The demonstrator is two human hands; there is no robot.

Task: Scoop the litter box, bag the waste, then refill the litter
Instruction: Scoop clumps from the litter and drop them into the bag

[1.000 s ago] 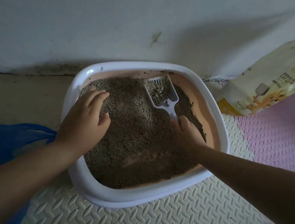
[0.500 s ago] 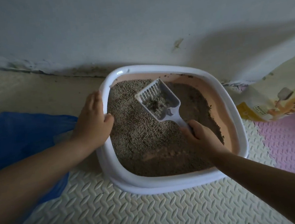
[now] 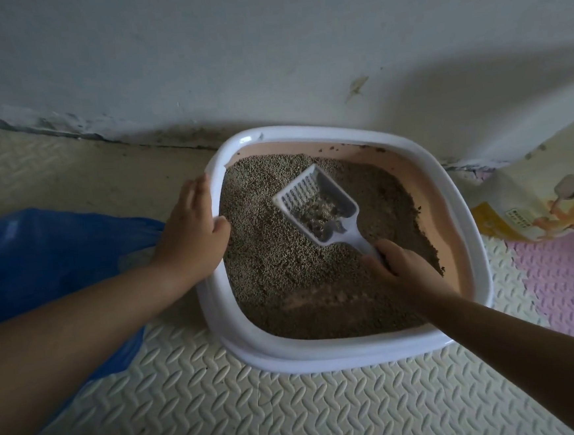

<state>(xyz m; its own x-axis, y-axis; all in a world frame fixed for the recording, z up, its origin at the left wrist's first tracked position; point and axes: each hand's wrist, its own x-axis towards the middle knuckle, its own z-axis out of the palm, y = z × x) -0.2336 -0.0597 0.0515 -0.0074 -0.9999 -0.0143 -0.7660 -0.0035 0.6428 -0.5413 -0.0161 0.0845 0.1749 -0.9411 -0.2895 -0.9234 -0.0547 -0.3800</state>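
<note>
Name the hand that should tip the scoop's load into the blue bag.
Right. The right hand grips the loaded scoop by its handle, over the box. The left hand lies on the box's rim, on the side nearest the bag, holding nothing.

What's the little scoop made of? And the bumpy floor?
The litter scoop looks like hard white plastic: smooth, slightly shiny, with moulded slots. The floor mat is probably soft foam: matte cream, with a pressed leaf-like pattern.
</note>
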